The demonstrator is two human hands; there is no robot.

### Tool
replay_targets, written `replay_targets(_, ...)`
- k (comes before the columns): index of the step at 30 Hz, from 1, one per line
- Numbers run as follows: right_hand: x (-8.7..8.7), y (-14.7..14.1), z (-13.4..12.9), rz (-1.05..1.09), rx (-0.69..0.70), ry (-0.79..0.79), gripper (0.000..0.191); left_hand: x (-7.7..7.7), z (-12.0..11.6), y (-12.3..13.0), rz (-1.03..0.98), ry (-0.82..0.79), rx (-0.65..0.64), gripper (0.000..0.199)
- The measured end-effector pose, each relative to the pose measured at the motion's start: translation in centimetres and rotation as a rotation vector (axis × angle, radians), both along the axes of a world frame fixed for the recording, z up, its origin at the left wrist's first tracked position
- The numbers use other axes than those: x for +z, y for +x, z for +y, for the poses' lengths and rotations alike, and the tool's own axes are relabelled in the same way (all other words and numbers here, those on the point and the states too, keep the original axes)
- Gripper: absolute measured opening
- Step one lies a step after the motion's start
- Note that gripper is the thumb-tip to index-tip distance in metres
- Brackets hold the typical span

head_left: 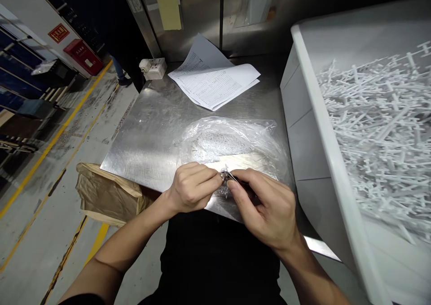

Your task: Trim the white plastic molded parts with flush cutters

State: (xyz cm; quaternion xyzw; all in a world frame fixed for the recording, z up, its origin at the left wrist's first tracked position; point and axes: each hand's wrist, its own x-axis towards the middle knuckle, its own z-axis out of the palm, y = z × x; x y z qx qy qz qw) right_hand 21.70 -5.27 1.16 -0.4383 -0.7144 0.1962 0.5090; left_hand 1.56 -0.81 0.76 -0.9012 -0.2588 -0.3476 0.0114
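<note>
My left hand (pixel 194 185) is closed in a pinch at the table's front edge, its fingertips on a small white plastic piece (pixel 223 176). Opposite it, my right hand (pixel 267 202) is closed around a thin, shiny metal tool (pixel 230 176); its dark rear part is mostly hidden in the palm, so its kind is unclear. The tool's tip meets the piece between both hands. Just beyond them lies a clear plastic bag (pixel 232 132), flat on the metal table (pixel 144 130), with many tiny light bits in or on it.
A large white bin (pixel 311 94) full of white plastic sprues (pixel 380 134) stands at the right. Printed papers (pixel 215 83) and a white power socket (pixel 155 68) lie at the back. An open brown paper bag (pixel 107 195) is by the left edge. A person's leg (pixel 118 67) shows behind.
</note>
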Motion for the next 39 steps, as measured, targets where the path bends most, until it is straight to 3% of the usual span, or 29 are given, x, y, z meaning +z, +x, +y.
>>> replay_targets(13,-0.1,-0.2,-0.2,0.013,-0.041,-0.046,0.006,-0.6,-0.3,0.0,0.033,0.074,0.01,0.016)
replay_targets(27,-0.1,0.2,0.6,0.213,-0.065,-0.475,0.024,-1.0,-0.5,0.3,0.067,0.118,0.033,0.016)
replay_targets(32,-0.1,0.2,0.4,0.22,-0.123,-0.402,0.02,-0.7,-0.2,-0.1,-0.079,0.045,0.039,0.015)
replay_targets(35,-0.3,0.3,0.2,0.177,-0.153,-0.297,0.015,-0.3,0.1,-0.5,-0.241,-0.157,0.038,0.016)
replay_targets(39,-0.4,0.3,0.0,0.096,-0.087,-0.161,0.008,0.1,0.4,-0.8,-0.348,-0.344,0.03,0.025)
